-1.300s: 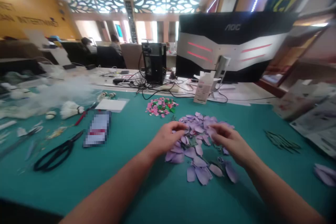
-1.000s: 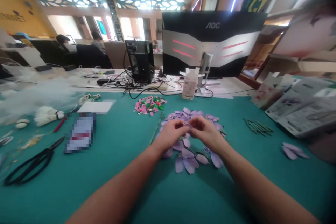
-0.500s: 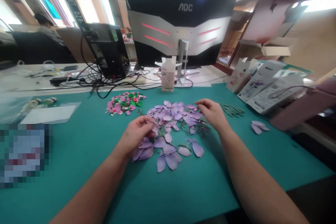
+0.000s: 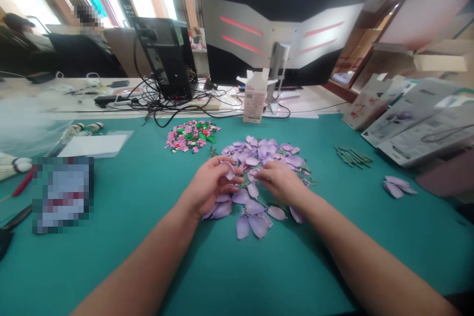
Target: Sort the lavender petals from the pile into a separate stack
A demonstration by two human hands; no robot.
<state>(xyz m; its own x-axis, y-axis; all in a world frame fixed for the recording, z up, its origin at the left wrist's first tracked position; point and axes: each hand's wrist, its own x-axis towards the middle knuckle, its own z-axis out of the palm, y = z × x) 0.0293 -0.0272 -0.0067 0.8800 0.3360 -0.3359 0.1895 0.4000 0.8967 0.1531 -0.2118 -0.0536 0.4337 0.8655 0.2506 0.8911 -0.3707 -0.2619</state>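
Note:
A pile of loose purple petals (image 4: 259,158) lies on the teal table cover (image 4: 148,217) in front of me. My left hand (image 4: 211,185) is curled at the pile's left edge and pinches one pale purple petal (image 4: 228,168) between thumb and fingers. My right hand (image 4: 279,180) rests on the pile just right of it, fingers bent down onto the petals; whether it grips one is hidden. More petals (image 4: 255,217) lie scattered below both hands.
A heap of small pink and green pieces (image 4: 192,136) lies behind the petals, green stems (image 4: 351,155) and a few petals (image 4: 398,186) to the right. A small carton (image 4: 255,96), a monitor's back (image 4: 281,24), cables and booklets (image 4: 418,118) line the far edge. A shuttlecock (image 4: 11,165) lies left.
My right hand has come back from the pile's far right to its middle, close to my left hand. My left hand has kept its petal. The view shifted slightly left.

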